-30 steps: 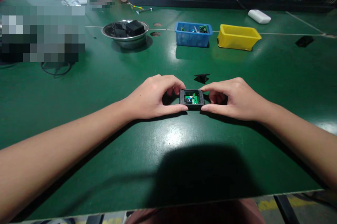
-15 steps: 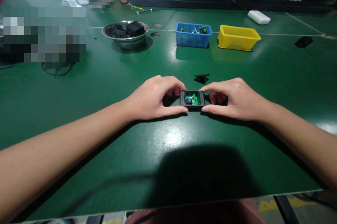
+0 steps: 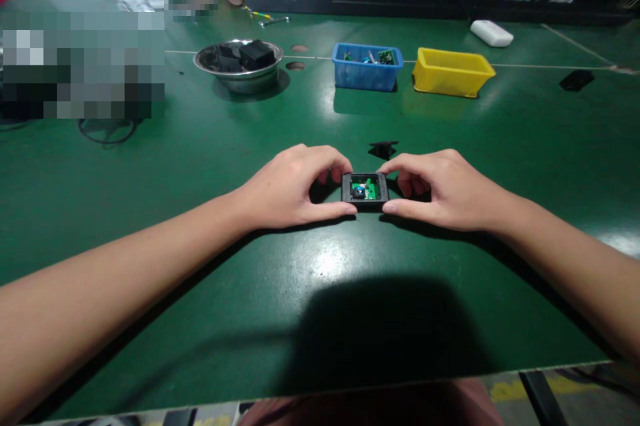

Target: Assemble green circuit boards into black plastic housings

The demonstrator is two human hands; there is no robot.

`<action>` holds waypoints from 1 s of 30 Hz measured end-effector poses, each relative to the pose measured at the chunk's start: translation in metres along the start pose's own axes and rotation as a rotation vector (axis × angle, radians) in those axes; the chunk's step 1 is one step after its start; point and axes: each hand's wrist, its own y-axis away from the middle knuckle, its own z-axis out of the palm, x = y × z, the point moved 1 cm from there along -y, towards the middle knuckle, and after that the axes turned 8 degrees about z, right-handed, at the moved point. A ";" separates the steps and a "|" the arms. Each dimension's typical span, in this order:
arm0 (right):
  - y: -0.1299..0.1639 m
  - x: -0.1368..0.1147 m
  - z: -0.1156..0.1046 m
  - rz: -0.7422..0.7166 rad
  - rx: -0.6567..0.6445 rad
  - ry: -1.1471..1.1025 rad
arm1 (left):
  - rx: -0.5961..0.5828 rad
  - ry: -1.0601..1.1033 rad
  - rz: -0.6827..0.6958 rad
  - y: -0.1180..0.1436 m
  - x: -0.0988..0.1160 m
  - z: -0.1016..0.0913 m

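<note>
In the head view, almost nothing is seen to have shifted over the last second: the small black housing (image 3: 365,189), open-topped with a green circuit board inside, remains on the green bench (image 3: 200,166) at near centre, so the grip is judged steady. It is pinched on its left side by the left hand (image 3: 290,187) and on its right by the right hand (image 3: 445,189), fingers curled, thumbs along the near edge. Just beyond lies a small black part (image 3: 383,148); farther off stand a steel bowl (image 3: 239,66), a blue bin (image 3: 367,66) and a yellow bin (image 3: 453,71).

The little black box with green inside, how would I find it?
Look at the near middle of the green table. Between the left hand and right hand sits the black box, pinched from both sides. Only it shows a green circuit board inside.
</note>
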 end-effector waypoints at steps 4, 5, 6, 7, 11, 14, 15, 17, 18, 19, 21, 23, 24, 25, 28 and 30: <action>0.001 0.000 0.001 -0.007 0.024 -0.019 | 0.009 -0.003 0.010 0.000 0.000 0.001; 0.001 0.000 0.001 -0.014 0.025 -0.020 | 0.010 -0.003 0.011 0.000 0.001 0.001; 0.001 0.000 0.002 -0.021 0.025 -0.021 | 0.009 -0.002 0.012 0.000 0.001 0.001; 0.001 -0.001 0.002 -0.027 0.024 -0.022 | 0.008 -0.001 0.011 -0.001 0.001 0.000; 0.000 -0.001 0.002 -0.037 0.009 -0.044 | 0.003 0.001 0.009 -0.001 0.001 0.000; -0.001 -0.001 0.002 -0.030 -0.002 -0.081 | 0.011 0.020 0.008 0.000 0.001 0.000; -0.001 -0.001 0.002 -0.024 -0.007 -0.098 | 0.018 0.034 0.006 0.000 0.001 0.000; -0.001 -0.001 0.002 -0.008 -0.022 -0.134 | 0.034 0.071 -0.003 0.000 0.002 0.000; -0.001 -0.001 0.002 0.000 -0.029 -0.152 | 0.042 0.093 -0.011 0.000 0.002 0.001; -0.001 -0.001 0.002 0.008 -0.033 -0.171 | 0.050 0.117 -0.020 0.000 0.003 0.001; -0.001 -0.001 0.002 0.022 -0.029 -0.210 | 0.060 0.166 -0.035 -0.001 0.005 0.001; -0.002 -0.001 0.002 0.045 -0.032 -0.263 | 0.061 0.208 -0.050 -0.001 0.007 0.002; -0.002 -0.001 0.003 0.062 -0.040 -0.301 | 0.058 0.224 -0.058 -0.001 0.007 0.002; -0.002 0.000 0.005 0.079 -0.049 -0.349 | 0.055 0.237 -0.065 -0.001 0.008 0.002; -0.003 0.002 0.009 0.126 -0.060 -0.521 | 0.056 0.246 -0.076 -0.001 0.008 0.003; -0.003 0.003 0.012 0.143 -0.061 -0.592 | 0.065 0.236 -0.076 0.000 0.008 0.003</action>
